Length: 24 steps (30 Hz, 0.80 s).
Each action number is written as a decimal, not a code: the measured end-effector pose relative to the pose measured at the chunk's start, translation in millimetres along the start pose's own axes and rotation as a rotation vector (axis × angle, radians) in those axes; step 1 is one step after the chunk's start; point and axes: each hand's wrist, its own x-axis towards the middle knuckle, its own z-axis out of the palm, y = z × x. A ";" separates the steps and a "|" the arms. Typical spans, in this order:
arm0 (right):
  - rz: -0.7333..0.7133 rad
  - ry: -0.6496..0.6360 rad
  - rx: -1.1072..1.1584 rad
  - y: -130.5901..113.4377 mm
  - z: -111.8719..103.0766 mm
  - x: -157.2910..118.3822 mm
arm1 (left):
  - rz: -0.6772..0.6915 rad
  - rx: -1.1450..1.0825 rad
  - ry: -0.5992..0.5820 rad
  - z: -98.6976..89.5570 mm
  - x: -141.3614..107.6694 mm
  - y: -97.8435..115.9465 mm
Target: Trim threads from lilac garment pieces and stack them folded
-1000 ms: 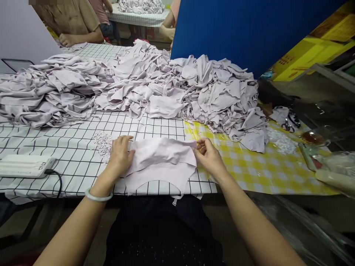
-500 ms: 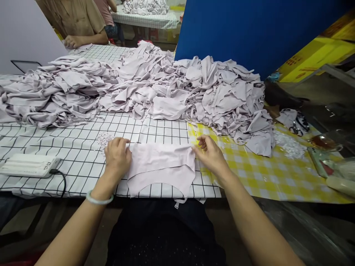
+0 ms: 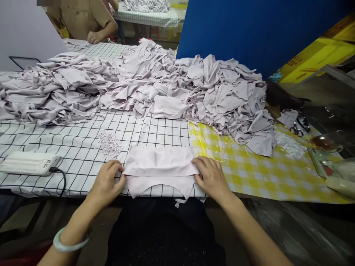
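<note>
Left hand (image 3: 107, 181) and right hand (image 3: 213, 178) have slid toward the near table (image 3: 76, 138) edge, pinching the garment (image 3: 161, 162) at both sides; box (image 3: 313, 61) print is unreadable.

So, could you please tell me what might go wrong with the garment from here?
The small scraps lie just beyond the left hand, so some might stick to the garment. A strap hangs over the table's near edge and could snag. The garment lies close to that edge too, so a tug might pull it off.
</note>
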 end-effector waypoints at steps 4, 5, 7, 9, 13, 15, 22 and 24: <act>0.131 -0.065 0.347 6.7 -12.5 10.5 | -0.142 0.093 0.070 -2.6 19.2 3.2; 0.225 -0.029 0.366 6.8 -10.4 17.4 | -0.180 0.159 0.073 1.8 29.4 4.7; 0.389 0.026 0.284 6.2 -1.2 34.1 | -0.225 0.272 -0.005 13.4 50.9 6.7; 0.427 0.005 0.206 6.5 8.8 51.8 | -0.220 0.298 -0.074 24.0 68.6 6.6; 0.382 0.059 0.306 11.5 5.3 76.5 | -0.219 0.268 0.009 31.3 85.1 3.8; 0.398 0.146 0.308 12.2 -8.1 71.0 | -0.234 0.268 0.030 30.4 85.6 5.6; 0.572 -0.377 0.848 -34.3 -6.1 -69.9 | 0.169 -0.072 0.088 51.2 63.9 50.5; 0.669 -0.267 0.883 -53.5 17.3 -96.2 | 0.329 -0.267 -0.003 69.7 57.3 73.1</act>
